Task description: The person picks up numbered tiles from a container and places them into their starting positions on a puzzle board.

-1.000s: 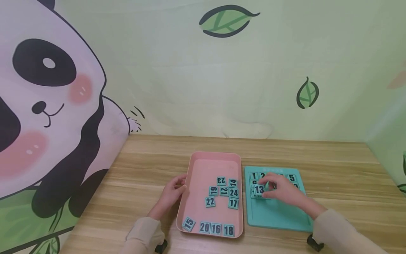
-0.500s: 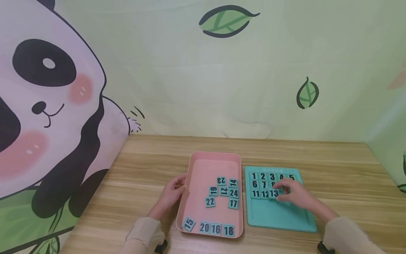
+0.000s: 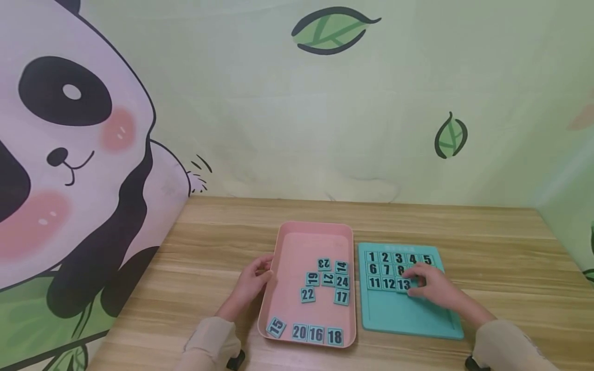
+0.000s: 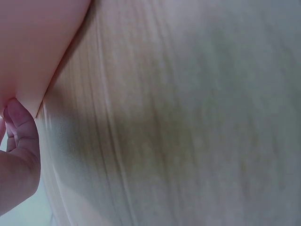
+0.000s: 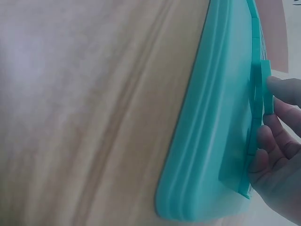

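Observation:
My right hand [image 3: 436, 288] pinches a number tile marked 13 [image 3: 403, 284] between thumb and fingers. This tile sits at the right end of the third row on the turquoise number board [image 3: 408, 317], beside the 12. In the right wrist view the pinched tile [image 5: 267, 87] stands slightly proud of the row of tiles [image 5: 255, 99]. My left hand [image 3: 252, 281] holds the left rim of the pink tray [image 3: 290, 247], fingertips at its edge. The left wrist view shows those fingers [image 4: 21, 122] against the tray's outer wall [image 4: 42, 42].
Loose number tiles lie in the tray: several near its right side, such as the 24 [image 3: 342, 282], and several along the front, such as the 16 [image 3: 316, 334]. The wooden table [image 3: 223, 221] meets a panda-printed wall [image 3: 232, 103] behind.
My right hand has carried the 13 tile rightward, from over the board's left side to the spot beside the 12, and lowered it. The left hand has stayed at the tray.

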`<move>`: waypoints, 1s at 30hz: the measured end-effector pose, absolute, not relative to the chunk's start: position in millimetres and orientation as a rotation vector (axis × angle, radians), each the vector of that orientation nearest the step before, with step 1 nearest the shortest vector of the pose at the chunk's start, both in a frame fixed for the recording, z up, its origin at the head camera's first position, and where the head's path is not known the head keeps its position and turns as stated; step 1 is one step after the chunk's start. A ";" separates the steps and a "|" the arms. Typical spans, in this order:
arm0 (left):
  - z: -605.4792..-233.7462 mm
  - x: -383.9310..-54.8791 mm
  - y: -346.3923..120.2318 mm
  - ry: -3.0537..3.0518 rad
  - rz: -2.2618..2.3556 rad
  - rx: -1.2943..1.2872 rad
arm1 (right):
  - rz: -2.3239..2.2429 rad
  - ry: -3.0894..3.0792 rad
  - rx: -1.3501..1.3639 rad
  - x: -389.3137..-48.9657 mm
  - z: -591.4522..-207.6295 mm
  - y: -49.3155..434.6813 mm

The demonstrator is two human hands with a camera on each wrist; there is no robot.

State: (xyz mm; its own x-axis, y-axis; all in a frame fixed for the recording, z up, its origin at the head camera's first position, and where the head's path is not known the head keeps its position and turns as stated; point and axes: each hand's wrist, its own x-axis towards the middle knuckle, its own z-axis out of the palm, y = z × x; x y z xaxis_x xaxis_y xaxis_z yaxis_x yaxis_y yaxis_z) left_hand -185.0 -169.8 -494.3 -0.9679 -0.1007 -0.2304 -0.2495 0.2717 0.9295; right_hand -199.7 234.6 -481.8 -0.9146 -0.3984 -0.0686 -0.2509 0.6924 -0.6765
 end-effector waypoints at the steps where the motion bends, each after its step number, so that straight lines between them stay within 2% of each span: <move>1: -494.1 -184.9 -169.8 2.402 1.793 -0.334 | -1.031 2.692 -0.519 -199.8 -482.5 235.0; 11: -495.1 -185.4 -169.1 2.422 1.767 -0.362 | -0.940 2.795 -0.568 -198.1 -487.0 232.0; 18: -496.0 -185.4 -169.1 2.437 1.776 -0.329 | -0.868 2.831 -0.491 -198.8 -490.9 228.6; 30: -494.6 -185.4 -169.4 2.431 1.757 -0.346 | -0.807 2.862 -0.609 -201.6 -472.9 211.2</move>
